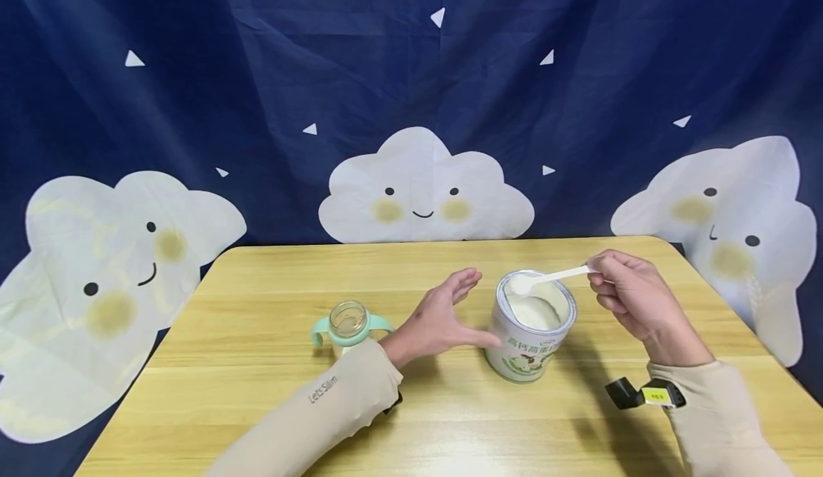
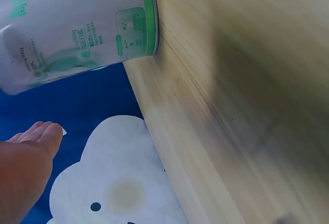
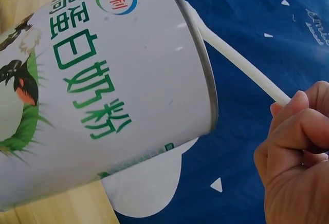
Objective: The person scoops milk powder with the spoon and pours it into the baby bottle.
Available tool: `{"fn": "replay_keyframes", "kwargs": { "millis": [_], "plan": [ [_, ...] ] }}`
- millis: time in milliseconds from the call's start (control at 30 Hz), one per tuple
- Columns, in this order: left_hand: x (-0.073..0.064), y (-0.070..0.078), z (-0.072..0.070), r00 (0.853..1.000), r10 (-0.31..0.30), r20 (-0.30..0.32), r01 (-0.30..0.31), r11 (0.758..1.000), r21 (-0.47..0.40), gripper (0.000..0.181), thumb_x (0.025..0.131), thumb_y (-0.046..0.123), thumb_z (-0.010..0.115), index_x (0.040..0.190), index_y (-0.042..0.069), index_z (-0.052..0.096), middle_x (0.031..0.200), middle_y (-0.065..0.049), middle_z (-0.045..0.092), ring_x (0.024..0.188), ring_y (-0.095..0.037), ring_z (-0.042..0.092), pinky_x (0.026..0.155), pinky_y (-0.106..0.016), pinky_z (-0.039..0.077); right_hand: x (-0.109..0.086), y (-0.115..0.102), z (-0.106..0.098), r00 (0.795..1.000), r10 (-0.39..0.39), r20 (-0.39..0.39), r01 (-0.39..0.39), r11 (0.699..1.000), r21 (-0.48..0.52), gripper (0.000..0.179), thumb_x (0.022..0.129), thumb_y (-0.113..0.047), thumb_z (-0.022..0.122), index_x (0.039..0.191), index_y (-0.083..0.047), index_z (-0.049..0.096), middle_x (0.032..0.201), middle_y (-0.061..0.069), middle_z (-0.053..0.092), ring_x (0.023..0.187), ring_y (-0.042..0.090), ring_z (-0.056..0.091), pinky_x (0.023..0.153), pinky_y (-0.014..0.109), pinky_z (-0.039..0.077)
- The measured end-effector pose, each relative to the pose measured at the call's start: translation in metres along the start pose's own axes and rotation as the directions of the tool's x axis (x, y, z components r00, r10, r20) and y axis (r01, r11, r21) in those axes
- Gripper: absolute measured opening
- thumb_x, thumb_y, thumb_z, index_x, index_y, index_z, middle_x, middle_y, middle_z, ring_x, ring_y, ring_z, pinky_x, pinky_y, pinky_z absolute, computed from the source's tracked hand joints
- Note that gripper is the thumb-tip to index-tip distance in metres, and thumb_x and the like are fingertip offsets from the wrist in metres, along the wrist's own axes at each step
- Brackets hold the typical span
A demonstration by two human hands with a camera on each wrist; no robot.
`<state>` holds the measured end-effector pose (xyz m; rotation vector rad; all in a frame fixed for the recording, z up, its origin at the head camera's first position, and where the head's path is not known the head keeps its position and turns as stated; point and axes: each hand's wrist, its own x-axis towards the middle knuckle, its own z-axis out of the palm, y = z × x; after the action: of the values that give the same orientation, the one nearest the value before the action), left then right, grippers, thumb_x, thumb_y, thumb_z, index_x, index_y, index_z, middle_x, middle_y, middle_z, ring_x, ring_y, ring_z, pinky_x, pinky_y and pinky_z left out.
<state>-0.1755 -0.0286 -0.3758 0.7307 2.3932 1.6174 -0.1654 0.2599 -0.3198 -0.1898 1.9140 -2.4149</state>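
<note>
Head view: our right hand (image 1: 633,298) pinches the end of the handle of a white long-handled scoop (image 1: 566,273); the right wrist view shows its thumb and bent fingers closed on that handle. We see the scoop slant down leftward across the tin's mouth, its bowl white and apparently heaped with powder, above the far-left part of the rim. We cannot tell whether bowl and rim touch.

Our left hand (image 1: 444,316) is spread wide and grips nothing, thumb well apart from the straight fingers. Its thumb reaches the left side of the milk powder tin (image 1: 524,354); contact there cannot be settled from our views.

We record the tin upright between the two hands, on the right half of the wooden tabletop (image 1: 450,413). It is uncovered, with white powder (image 1: 535,314) inside below the silvery rim. Label: green Chinese characters, cow pictures and, in the right wrist view, a red brand mark.

Left of the tin and well apart, we note an uncapped clear baby bottle (image 1: 348,321) with a mint-green collar and two side handles, standing upright, its lower part hidden by our beige left sleeve (image 1: 321,405). Behind the tabletop hangs a navy backdrop (image 1: 360,63) with smiling white clouds and small white triangles.
</note>
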Motion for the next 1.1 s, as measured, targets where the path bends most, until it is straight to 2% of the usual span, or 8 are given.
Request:
{"fn": "replay_keyframes", "kwargs": {
  "millis": [333,733,900,1100],
  "plan": [
    [-0.005,-0.001,-0.009,1.000,-0.003,-0.016,0.003,1.000,-0.021,0.106,0.068,0.026,0.095,0.153,0.010,0.034,0.154,-0.002,0.043,0.141,-0.020,0.040,0.114,-0.034,0.034,0.002,0.000,0.010,1.000,0.008,-0.028,-0.008,1.000,-0.013,0.036,0.097,0.005,0.045,0.074,-0.011,0.068,0.065,-0.005,0.053,0.047,0.000,0.038,0.044,0.022,0.013],
    [-0.011,0.004,-0.024,0.999,-0.004,-0.043,0.002,0.999,-0.046,0.105,0.069,0.021,0.094,0.153,0.007,0.033,0.152,-0.005,0.045,0.140,-0.020,0.041,0.115,-0.032,0.033,0.007,0.003,0.025,0.999,0.000,-0.040,0.000,1.000,0.000,0.035,0.097,0.005,0.046,0.073,-0.011,0.066,0.065,-0.004,0.051,0.050,0.002,0.033,0.043,0.020,0.015],
    [-0.013,0.004,-0.030,0.999,0.011,-0.051,-0.015,0.998,-0.067,0.104,0.069,0.017,0.094,0.153,0.005,0.033,0.152,-0.009,0.045,0.140,-0.022,0.042,0.114,-0.031,0.034,0.009,0.002,0.032,0.999,0.003,-0.042,-0.003,1.000,-0.002,0.034,0.096,0.005,0.047,0.073,-0.011,0.066,0.064,-0.005,0.052,0.049,0.000,0.039,0.043,0.018,0.017],
    [-0.015,0.006,-0.037,0.997,0.022,-0.071,-0.027,0.997,-0.073,0.103,0.069,0.014,0.094,0.152,0.003,0.034,0.150,-0.008,0.047,0.139,-0.022,0.044,0.113,-0.029,0.035,0.011,0.002,0.041,0.999,0.006,-0.037,-0.007,1.000,-0.015,0.033,0.095,0.005,0.047,0.073,-0.011,0.064,0.064,-0.004,0.052,0.047,0.000,0.038,0.042,0.017,0.018]
  ]
}}
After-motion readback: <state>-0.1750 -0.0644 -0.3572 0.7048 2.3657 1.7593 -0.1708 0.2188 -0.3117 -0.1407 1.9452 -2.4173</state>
